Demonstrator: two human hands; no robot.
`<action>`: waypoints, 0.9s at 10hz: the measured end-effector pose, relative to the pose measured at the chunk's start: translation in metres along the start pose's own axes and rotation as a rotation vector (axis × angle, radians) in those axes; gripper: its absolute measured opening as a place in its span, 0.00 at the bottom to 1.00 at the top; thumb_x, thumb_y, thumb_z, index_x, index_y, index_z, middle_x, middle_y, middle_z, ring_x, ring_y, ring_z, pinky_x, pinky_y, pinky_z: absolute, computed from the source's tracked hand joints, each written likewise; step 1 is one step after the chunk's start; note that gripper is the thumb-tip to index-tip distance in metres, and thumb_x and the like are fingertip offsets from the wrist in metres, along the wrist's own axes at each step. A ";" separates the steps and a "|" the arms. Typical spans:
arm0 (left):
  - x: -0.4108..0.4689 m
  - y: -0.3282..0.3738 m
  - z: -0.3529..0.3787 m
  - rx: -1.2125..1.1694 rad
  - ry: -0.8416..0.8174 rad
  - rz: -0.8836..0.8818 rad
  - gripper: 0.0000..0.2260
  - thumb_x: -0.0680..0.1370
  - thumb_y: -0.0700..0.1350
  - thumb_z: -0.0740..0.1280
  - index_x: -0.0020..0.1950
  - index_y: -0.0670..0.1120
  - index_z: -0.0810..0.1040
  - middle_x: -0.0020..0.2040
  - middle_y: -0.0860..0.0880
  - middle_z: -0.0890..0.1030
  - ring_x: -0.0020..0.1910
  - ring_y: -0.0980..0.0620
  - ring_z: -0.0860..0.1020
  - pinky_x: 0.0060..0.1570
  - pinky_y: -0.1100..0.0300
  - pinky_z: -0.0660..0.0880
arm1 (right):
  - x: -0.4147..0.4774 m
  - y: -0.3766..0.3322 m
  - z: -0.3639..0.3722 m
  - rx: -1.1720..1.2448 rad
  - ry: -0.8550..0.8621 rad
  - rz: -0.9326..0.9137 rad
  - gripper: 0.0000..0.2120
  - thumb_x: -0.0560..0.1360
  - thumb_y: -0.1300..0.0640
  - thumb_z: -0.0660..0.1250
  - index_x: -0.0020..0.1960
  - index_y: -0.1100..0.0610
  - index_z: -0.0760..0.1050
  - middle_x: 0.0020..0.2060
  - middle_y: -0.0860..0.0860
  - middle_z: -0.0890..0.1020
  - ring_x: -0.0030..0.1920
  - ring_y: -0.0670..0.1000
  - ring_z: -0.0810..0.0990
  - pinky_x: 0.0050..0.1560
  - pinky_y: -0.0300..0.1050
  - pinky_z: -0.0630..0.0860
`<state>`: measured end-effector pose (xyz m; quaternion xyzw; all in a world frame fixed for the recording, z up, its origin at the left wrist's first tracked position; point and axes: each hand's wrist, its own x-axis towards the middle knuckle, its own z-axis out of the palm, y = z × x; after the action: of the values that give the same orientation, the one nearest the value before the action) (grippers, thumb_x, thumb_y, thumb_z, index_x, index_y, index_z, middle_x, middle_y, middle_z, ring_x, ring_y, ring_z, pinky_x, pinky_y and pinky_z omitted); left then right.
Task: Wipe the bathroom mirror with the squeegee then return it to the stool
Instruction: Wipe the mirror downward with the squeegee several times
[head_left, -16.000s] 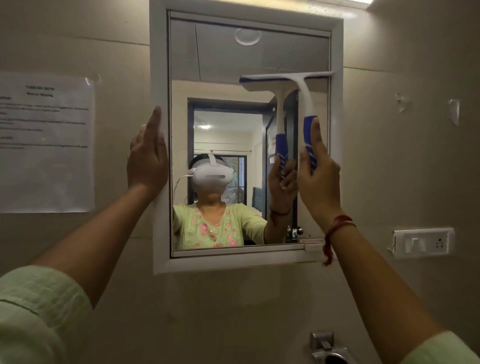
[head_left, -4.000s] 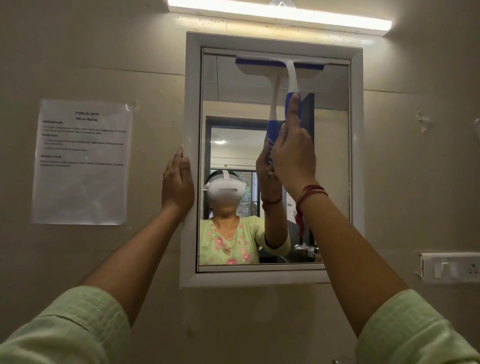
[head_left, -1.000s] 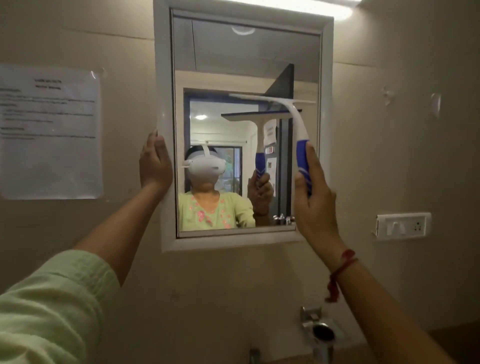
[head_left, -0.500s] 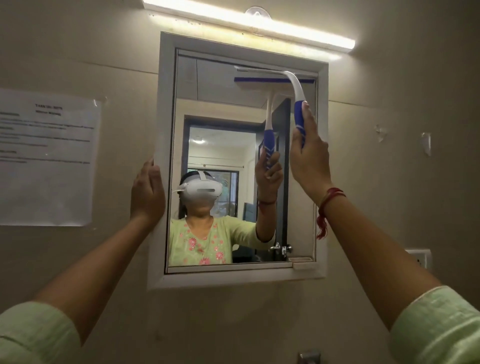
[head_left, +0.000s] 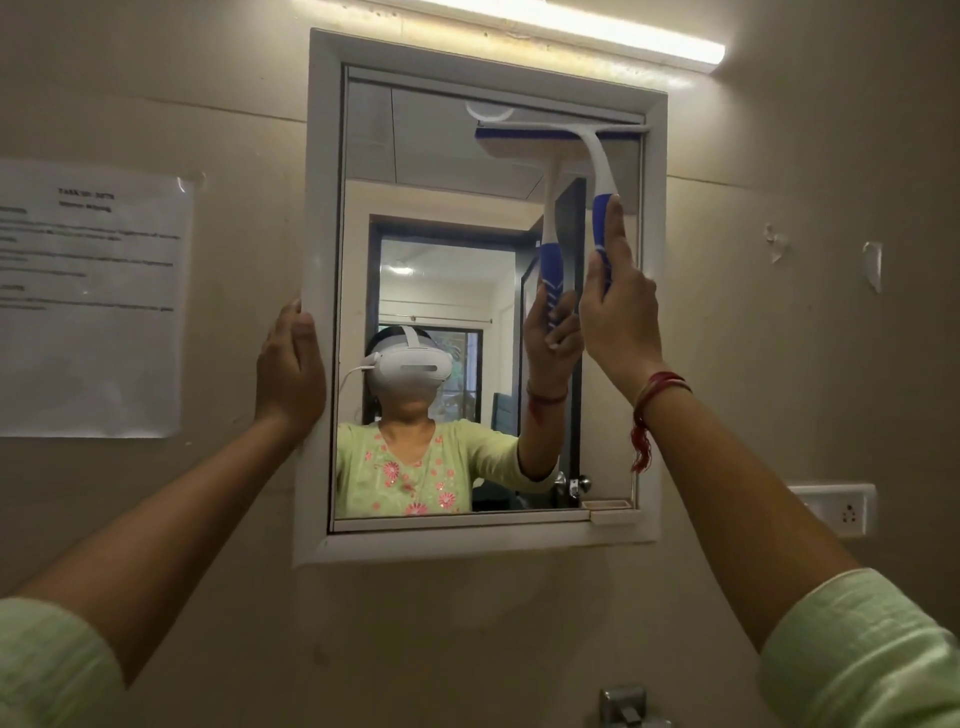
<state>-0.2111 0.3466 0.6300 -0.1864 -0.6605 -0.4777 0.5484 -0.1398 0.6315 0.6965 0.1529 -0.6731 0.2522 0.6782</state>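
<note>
**tilefan22:** so where's the squeegee (head_left: 597, 171) at right now?

**mirrormod:** up top. The right hand (head_left: 615, 317) is clamped around its blue grip, fingers wrapped tight, thumb running up the handle. The white neck curves up and away from that hand, and the blade bar sits flat against the mirror (head_left: 441, 171) right under the upper edge of the white frame (head_left: 318, 208), well above the knuckles, over on the thumb side of the glass.

**tilefan22:** and the other hand?

**mirrormod:** the left hand (head_left: 288, 369) is open, fingers together, pressed flat on the frame's left edge about mid-height. It's holding nothing, just lying against it.

**tilefan22:** anything else around?

**mirrormod:** a taped paper sheet (head_left: 91, 301) on the wall out past the left hand, a lit tube light (head_left: 597, 26) above the blade, and a switch plate (head_left: 836, 509) below and outside the right wrist, which has a red thread (head_left: 647, 410) tied on. No stool in view.
</note>
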 end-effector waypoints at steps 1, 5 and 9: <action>0.000 0.000 0.000 0.005 -0.004 -0.014 0.19 0.82 0.47 0.48 0.69 0.40 0.64 0.68 0.38 0.70 0.66 0.41 0.68 0.66 0.51 0.64 | -0.003 0.002 0.001 -0.002 0.003 -0.005 0.25 0.81 0.56 0.52 0.75 0.54 0.48 0.41 0.54 0.78 0.29 0.41 0.72 0.34 0.36 0.76; 0.000 0.000 0.001 0.005 -0.006 -0.027 0.20 0.82 0.48 0.47 0.70 0.40 0.64 0.68 0.38 0.70 0.66 0.41 0.68 0.67 0.50 0.65 | -0.047 0.007 0.002 0.022 -0.026 0.070 0.25 0.81 0.55 0.52 0.75 0.50 0.47 0.42 0.60 0.80 0.33 0.48 0.77 0.41 0.52 0.81; -0.001 0.002 0.000 -0.003 -0.002 -0.018 0.19 0.82 0.47 0.47 0.69 0.40 0.64 0.67 0.38 0.71 0.65 0.40 0.69 0.66 0.47 0.66 | -0.116 0.012 0.003 0.030 -0.046 0.104 0.26 0.80 0.53 0.52 0.74 0.46 0.45 0.44 0.60 0.79 0.35 0.47 0.75 0.40 0.53 0.81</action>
<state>-0.2093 0.3473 0.6299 -0.1818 -0.6618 -0.4836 0.5432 -0.1446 0.6242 0.5798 0.1334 -0.6918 0.2936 0.6461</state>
